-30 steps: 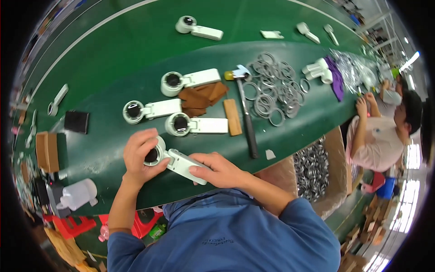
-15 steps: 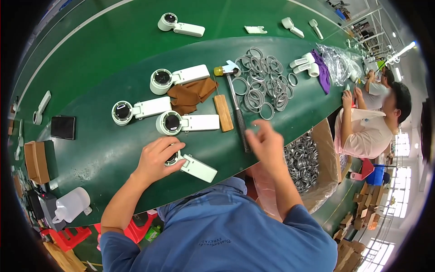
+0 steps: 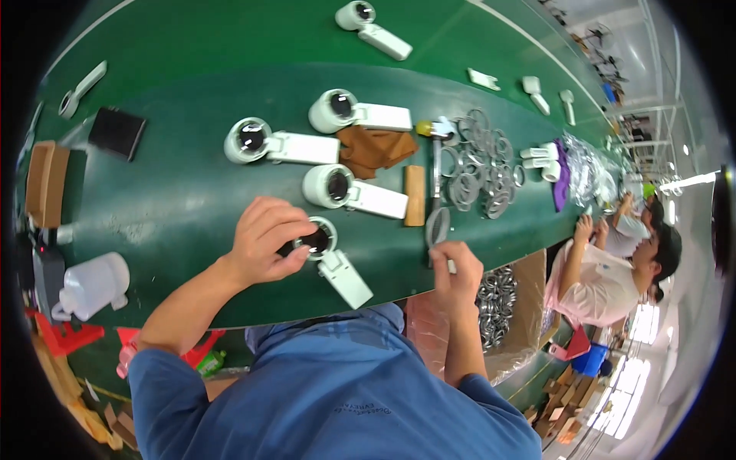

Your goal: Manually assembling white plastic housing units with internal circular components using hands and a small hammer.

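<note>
Left hand [image 3: 270, 239], fingers half-curled, has the pale green handheld device [image 3: 342, 276] by its round head, thumb below, fingertips over the upper left rim and the dark centre; the handle kicks out toward five o'clock, down on the worktop [image 3: 184, 261] near the front edge. Over to the right hand [image 3: 458, 272]: fingers folded in tight, thumb and index pinching the lower rim of a grey ring [image 3: 448, 221] that tilts up toward twelve o'clock, right in front of the dark handle of the hammer [image 3: 437, 172]. A small white scrap [image 3: 452, 266] shows just beside those fingers.

From the held device, look to twelve: a similar device [image 3: 376, 199] sits close by; a second [image 3: 303, 149] lies at eleven, and a third [image 3: 383, 116] near one, with a crumpled brown cloth [image 3: 376, 149] among them. At two o'clock, a wooden block [image 3: 415, 195], hammer just beside it.

The big heap of loose rings [image 3: 484, 165] spreads between twelve and one from the right hand, while a carton [image 3: 531, 295] of metal rings stands at four, below the worktop's edge. Out at nine from the left hand, a translucent jug [image 3: 96, 285]; at ten, a flat black square [image 3: 117, 133].
</note>
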Motion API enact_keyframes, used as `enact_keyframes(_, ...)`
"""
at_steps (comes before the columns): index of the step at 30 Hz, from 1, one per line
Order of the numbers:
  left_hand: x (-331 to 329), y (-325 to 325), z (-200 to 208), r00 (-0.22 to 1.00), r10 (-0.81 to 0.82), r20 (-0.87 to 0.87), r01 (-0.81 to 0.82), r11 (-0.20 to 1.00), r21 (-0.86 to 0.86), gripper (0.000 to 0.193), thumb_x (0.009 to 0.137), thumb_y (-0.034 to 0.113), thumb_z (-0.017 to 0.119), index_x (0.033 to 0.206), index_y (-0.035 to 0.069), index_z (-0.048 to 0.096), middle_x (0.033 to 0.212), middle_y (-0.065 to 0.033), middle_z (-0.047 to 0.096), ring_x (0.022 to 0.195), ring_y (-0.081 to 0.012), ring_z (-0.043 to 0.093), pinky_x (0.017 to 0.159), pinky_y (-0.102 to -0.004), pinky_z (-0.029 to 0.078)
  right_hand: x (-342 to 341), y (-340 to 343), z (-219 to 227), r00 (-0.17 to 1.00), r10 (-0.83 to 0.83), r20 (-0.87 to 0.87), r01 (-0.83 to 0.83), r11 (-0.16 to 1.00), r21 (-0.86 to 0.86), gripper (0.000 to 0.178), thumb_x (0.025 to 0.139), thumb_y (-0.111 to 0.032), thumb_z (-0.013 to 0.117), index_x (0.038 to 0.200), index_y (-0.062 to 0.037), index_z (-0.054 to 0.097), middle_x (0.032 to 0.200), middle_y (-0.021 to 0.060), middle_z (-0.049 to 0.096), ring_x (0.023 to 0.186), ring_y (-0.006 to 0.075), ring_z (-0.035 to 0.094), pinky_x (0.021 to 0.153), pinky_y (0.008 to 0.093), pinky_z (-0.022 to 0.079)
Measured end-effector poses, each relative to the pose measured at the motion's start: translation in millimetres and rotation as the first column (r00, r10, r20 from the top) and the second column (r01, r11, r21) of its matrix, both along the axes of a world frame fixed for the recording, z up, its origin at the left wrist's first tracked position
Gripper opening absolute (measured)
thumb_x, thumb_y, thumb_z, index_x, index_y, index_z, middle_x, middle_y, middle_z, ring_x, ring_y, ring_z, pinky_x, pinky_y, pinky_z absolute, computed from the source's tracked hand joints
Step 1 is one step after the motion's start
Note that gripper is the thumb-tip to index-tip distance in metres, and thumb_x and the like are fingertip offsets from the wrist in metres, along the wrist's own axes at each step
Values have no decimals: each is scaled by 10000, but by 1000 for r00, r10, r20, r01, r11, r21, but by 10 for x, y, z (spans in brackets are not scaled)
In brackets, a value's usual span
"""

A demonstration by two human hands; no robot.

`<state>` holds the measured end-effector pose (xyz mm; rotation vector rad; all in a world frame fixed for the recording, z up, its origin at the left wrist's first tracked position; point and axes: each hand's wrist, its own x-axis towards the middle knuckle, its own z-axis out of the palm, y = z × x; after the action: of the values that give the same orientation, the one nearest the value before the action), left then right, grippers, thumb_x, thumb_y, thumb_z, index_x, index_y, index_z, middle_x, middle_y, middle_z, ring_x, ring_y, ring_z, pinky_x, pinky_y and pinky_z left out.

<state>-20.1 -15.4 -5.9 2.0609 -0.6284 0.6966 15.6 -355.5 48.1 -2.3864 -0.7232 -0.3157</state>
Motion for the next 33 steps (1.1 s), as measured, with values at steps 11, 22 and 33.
enact_keyframes(11, 23, -3, 78, 999, -25, -30, 24, 1000, -13, 245, 849, 231, 738, 1055, 102, 703, 973, -27, 660, 915, -239, 591, 852, -399, 417, 51, 1149, -115, 704, 709, -37, -677, 687, 264, 217, 765, 63, 712, 945, -28, 630, 810, 77, 663, 637, 191, 628, 552, 305, 495)
enact_keyframes(22, -56, 17, 47, 936, 335, 110, -341, 939, 45, 286, 761, 126, 751, 1046, 132, 743, 729, 45, 587, 714, -164, 559, 821, -357, 369, -249, 1282, 90, 910, 340, -240, -209, 872, 443, 207, 848, -3, 745, 1028, -2, 643, 668, 13, 553, 561, 70, 493, 492, 223, 373)
enact_keyframes(33, -13, 15, 52, 933, 317, 173, -340, 933, 119, 333, 731, 157, 763, 1062, 128, 744, 713, 46, 578, 712, -158, 551, 810, -359, 374, -182, 1394, 129, 892, 404, -203, -369, 910, 186, 246, 866, -34, 745, 1084, 11, 639, 643, 30, 531, 573, 76, 498, 495, 248, 363)
